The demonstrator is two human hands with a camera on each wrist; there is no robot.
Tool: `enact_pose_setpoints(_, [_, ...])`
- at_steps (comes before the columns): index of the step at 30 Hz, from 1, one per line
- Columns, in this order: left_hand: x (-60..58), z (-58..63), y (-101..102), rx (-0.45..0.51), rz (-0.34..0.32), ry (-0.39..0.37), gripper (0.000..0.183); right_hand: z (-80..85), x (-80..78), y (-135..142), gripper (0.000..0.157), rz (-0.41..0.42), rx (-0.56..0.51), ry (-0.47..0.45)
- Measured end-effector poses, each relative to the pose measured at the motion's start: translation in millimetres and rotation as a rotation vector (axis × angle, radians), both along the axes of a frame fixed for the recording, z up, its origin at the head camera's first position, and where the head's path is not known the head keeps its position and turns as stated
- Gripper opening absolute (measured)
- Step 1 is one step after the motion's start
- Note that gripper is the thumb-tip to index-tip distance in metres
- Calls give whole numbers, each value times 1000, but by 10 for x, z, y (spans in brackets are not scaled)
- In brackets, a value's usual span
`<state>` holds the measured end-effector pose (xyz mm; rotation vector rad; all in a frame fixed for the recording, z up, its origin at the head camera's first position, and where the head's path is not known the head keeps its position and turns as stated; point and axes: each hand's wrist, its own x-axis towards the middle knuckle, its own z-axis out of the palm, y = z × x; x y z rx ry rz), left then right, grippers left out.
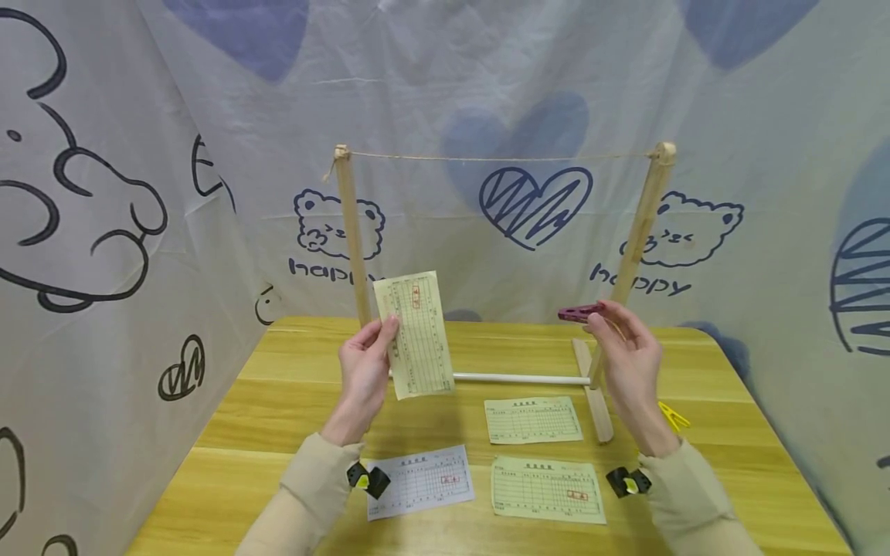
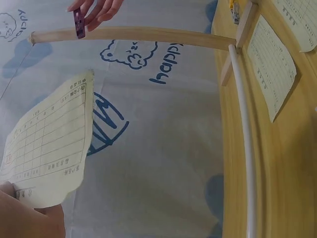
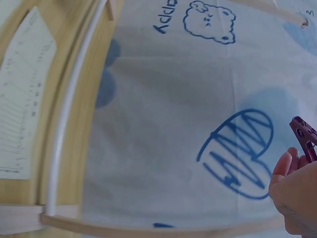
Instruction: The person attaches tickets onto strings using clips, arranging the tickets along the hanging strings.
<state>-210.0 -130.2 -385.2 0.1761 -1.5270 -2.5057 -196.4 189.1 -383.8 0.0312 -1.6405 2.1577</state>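
In the head view my left hand [image 1: 363, 371] pinches a pale yellow printed slip [image 1: 415, 336] by its left edge, thumb on the face. The slip stands nearly upright above the table, with a small red stamp near its top. My right hand [image 1: 631, 359] holds a dark purple clothespin [image 1: 581, 313] between thumb and fingers, its tip pointing left. In the right wrist view the same clothespin [image 3: 303, 135] shows at the right edge. Both hands are below a thin string [image 1: 487, 159] stretched between two wooden posts [image 1: 353, 232].
Two yellowish slips [image 1: 533, 420] and a whiter slip [image 1: 420, 483] lie on the wooden table [image 1: 278, 432]. A white rod [image 1: 521, 378] joins the frame's bases low down. Beside the right wrist lies a yellow clothespin [image 1: 673, 417]. Printed cloth [image 1: 417, 77] hangs behind.
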Motion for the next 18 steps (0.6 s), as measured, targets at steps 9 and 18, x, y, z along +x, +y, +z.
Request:
enact_pose_setpoints(9, [-18, 120, -28, 11, -40, -1, 13, 292, -120, -163, 26, 120, -80, 186])
enact_pose_setpoints(18, [-20, 252, -54, 8, -28, -7, 20, 595, -195, -282, 23, 142, -65, 210])
